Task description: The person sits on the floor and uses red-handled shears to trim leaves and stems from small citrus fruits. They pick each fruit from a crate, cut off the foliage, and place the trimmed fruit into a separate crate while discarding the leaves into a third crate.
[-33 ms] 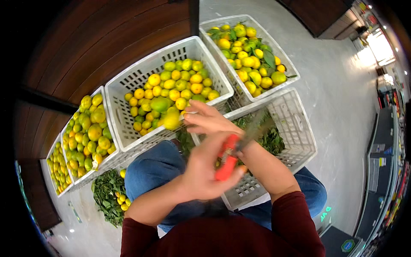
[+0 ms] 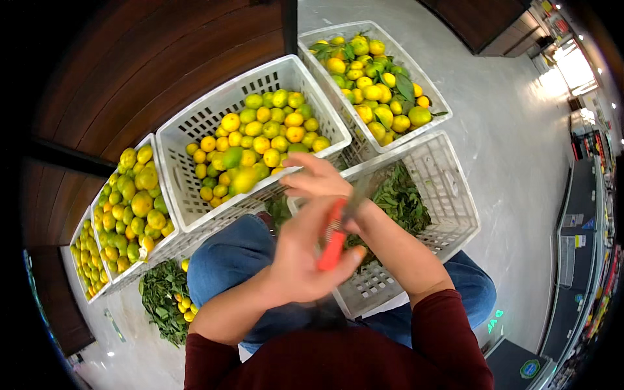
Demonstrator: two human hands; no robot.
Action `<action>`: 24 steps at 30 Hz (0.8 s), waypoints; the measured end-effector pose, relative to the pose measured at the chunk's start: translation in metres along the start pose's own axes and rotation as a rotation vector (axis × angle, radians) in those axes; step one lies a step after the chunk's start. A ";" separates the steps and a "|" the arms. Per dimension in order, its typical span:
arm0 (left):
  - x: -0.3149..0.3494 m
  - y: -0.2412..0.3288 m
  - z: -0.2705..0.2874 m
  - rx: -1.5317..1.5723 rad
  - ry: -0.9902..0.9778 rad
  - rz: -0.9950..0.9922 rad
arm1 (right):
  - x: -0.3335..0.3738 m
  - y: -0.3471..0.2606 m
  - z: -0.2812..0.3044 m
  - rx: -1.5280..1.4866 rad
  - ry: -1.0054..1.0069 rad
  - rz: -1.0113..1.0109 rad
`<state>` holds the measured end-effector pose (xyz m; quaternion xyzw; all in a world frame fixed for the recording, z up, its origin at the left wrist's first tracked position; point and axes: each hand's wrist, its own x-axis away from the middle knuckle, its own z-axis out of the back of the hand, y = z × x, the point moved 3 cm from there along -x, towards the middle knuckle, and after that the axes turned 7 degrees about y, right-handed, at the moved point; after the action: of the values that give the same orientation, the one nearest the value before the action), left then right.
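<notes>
A narrow pale crate (image 2: 79,279) of yellow-green citrus stands at the far left, with a second fruit-filled crate (image 2: 167,192) beside it. Just below on the floor (image 2: 513,123) lies a heap of cut leaves (image 2: 162,302), with several fruits at its right edge. The larger middle crate (image 2: 179,162) holds loose citrus; a motion-blurred yellow fruit (image 2: 246,180) shows at its near side, apart from both hands. The person's left hand (image 2: 300,244), also blurred, has its fingers closed around red-handled clippers (image 2: 333,239). Past it, the right hand (image 2: 320,181) reaches leftward over the crates, fingers spread and holding nothing visible. Behind is a crate (image 2: 351,114) of leafy citrus; nearer, another crate (image 2: 448,188) contains green leaves (image 2: 400,198).
</notes>
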<state>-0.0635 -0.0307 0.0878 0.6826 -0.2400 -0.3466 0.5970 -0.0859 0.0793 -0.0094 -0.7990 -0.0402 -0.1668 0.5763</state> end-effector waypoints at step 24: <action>-0.011 -0.037 -0.003 0.608 0.184 0.700 | 0.047 0.252 0.111 1.688 -0.395 -0.717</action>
<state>-0.0717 -0.0144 0.0540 0.7324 -0.4922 0.0233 0.4698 0.0478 0.0934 -0.2549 -0.0705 -0.4889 -0.1113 0.8623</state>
